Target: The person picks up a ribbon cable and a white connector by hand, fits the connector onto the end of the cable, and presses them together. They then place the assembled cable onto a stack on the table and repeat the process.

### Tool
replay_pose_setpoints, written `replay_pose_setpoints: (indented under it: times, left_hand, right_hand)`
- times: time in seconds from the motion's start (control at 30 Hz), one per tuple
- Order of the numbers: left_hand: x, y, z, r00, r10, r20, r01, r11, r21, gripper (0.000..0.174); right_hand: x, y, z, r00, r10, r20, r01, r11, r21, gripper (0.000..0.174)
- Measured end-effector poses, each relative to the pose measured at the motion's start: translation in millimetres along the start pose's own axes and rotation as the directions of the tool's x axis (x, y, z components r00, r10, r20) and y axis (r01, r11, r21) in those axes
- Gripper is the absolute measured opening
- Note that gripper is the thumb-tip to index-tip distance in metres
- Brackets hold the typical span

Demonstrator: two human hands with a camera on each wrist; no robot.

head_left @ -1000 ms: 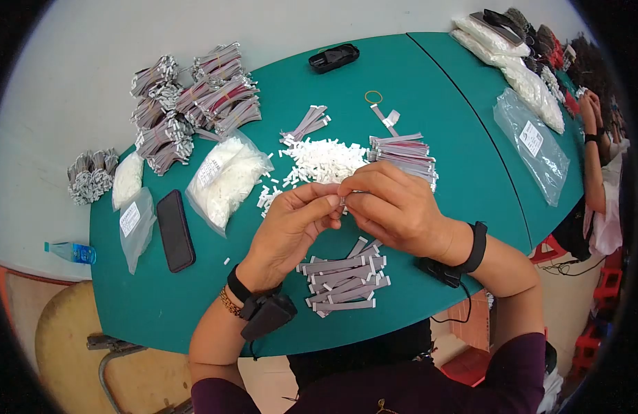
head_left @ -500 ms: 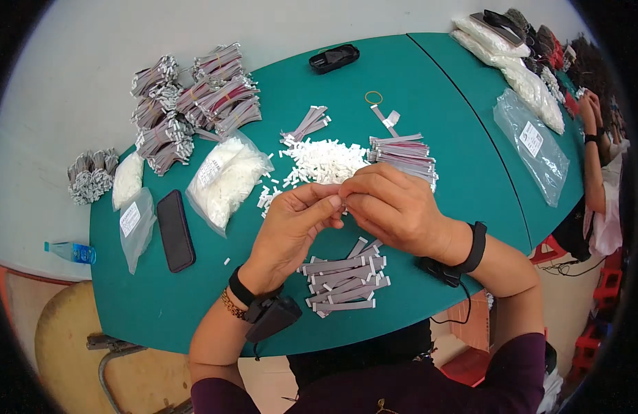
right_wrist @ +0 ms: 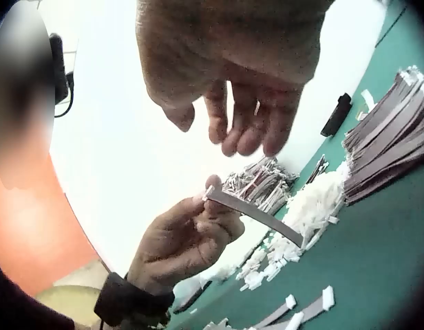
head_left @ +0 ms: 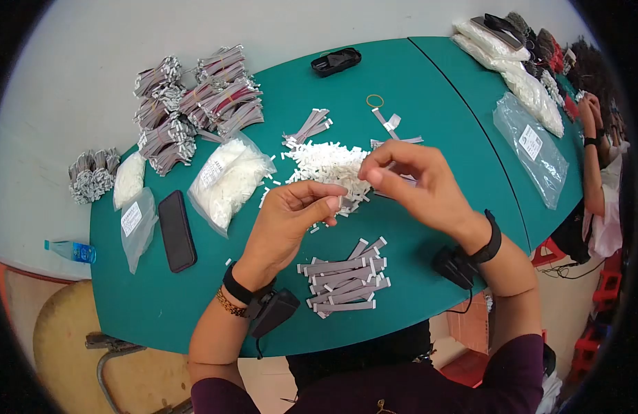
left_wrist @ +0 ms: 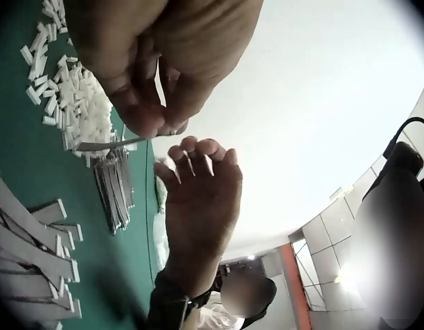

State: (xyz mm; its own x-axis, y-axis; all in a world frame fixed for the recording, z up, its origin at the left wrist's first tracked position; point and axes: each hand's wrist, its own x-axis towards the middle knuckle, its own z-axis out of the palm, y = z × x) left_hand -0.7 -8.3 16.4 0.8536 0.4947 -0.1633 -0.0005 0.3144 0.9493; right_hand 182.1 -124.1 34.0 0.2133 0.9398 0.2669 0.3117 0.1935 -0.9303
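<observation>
My left hand [head_left: 281, 217] pinches one end of a short grey flat ribbon cable [right_wrist: 260, 214] between thumb and forefinger. A white end piece shows at the pinched end in the right wrist view. Apart from it, to the right, my right hand [head_left: 426, 186] is raised with loosely bent fingers and nothing in them. Beyond the hands lies a heap of small white connector housings [head_left: 326, 160]. The right hand partly hides a stack of ribbon cables [right_wrist: 391, 137]. Nearer my body, several white-ended ribbon cables [head_left: 343, 279] lie in a loose pile.
Left of the heap lie a bag of white parts [head_left: 229, 179], a phone [head_left: 177, 231] and large bundles of cables [head_left: 222, 96]. A rubber band [head_left: 375, 101] and a black case [head_left: 335, 61] lie at the back. Another person's arm [head_left: 592, 159] shows far right.
The hands were together at the cable end. My right hand has moved away, up and to the right, with its fingers loosened, while my left hand keeps its pinch on the cable.
</observation>
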Motion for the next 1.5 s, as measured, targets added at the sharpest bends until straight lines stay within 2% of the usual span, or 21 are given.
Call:
replay_pose_setpoints:
  times: [0.03, 0.07, 0.17, 0.2, 0.3, 0.4, 0.5, 0.53, 0.67, 0.77, 0.97, 1.07, 1.17, 1.23, 1.3, 1.5]
  left_hand:
    - [0, 2, 0, 1.0, 0.005, 0.01, -0.005, 1.0, 0.025, 0.02]
    - [0, 2, 0, 1.0, 0.011, 0.014, -0.011, 1.0, 0.025, 0.02]
    - [2, -2, 0, 0.999, 0.026, 0.021, -0.027, 0.999, 0.045, 0.021]
    - [3, -3, -2, 0.999, 0.034, 0.019, -0.035, 0.997, 0.069, 0.021]
    - [5, -5, -7, 0.999, 0.041, 0.003, -0.041, 0.99, 0.132, 0.02]
    - [8, -2, -9, 0.998, 0.07, -0.004, -0.069, 0.988, 0.139, 0.019]
    - [8, -2, -14, 0.997, 0.074, -0.024, -0.071, 0.991, 0.11, 0.019]
    - [8, -3, -14, 0.997, 0.068, -0.031, -0.065, 0.993, 0.1, 0.019]
    - [8, -3, -15, 0.998, 0.041, -0.049, -0.039, 0.998, 0.039, 0.019]
    - [9, -4, -16, 0.999, 0.011, -0.046, -0.012, 0.999, -0.031, 0.018]
    - [9, -4, -16, 1.0, 0.004, -0.009, -0.006, 0.992, -0.127, 0.013]
    - [10, -5, -18, 1.0, 0.013, -0.024, -0.016, 0.988, -0.151, 0.011]
    - [11, -5, -17, 0.996, 0.022, -0.082, -0.037, 0.982, -0.186, 0.011]
    - [11, -2, -17, 0.994, 0.026, -0.105, -0.048, 0.977, -0.209, 0.012]
    - [11, -5, -19, 0.994, 0.059, -0.091, -0.075, 0.98, -0.184, 0.014]
    - [12, -17, -12, 0.991, 0.121, -0.066, -0.123, 0.992, -0.028, 0.014]
  right_hand:
    - [1, 0, -4, 0.985, 0.169, 0.039, -0.171, 0.984, 0.052, 0.02]
    - [3, 9, -3, 0.983, 0.137, 0.119, -0.146, 0.986, 0.074, 0.027]
    - [2, 17, 8, 0.941, 0.248, 0.23, -0.304, 0.919, 0.252, 0.028]
    - [1, 21, 9, 0.96, 0.219, 0.173, -0.252, 0.946, 0.202, 0.026]
    - [6, 24, 1, 0.973, 0.211, 0.09, -0.219, 0.971, 0.096, 0.02]
    - [3, 31, 3, 0.974, 0.131, 0.186, -0.137, 0.99, 0.017, 0.011]
    - [1, 42, 8, 0.924, -0.195, 0.33, 0.261, 0.95, -0.169, 0.013]
    - [-3, 30, 11, 0.918, -0.125, 0.376, 0.22, 0.95, -0.221, 0.019]
    - [-10, 31, 25, 0.848, -0.207, 0.488, 0.383, 0.876, -0.293, 0.021]
    - [-11, 32, 27, 0.816, -0.212, 0.538, 0.432, 0.842, -0.323, 0.023]
    - [-12, 35, 30, 0.795, -0.26, 0.548, 0.475, 0.829, -0.295, 0.013]
    - [-8, 32, 27, 0.818, -0.277, 0.504, 0.436, 0.869, -0.232, 0.011]
    - [0, 22, 18, 0.891, -0.199, 0.407, 0.274, 0.952, -0.135, 0.01]
    - [-1, 22, 14, 0.965, -0.033, 0.259, 0.018, 0.998, 0.06, 0.005]
    - [0, 18, 12, 0.961, 0.204, 0.19, -0.257, 0.912, 0.32, 0.006]
    - [1, 18, 13, 0.951, 0.279, 0.131, -0.308, 0.867, 0.392, 0.008]
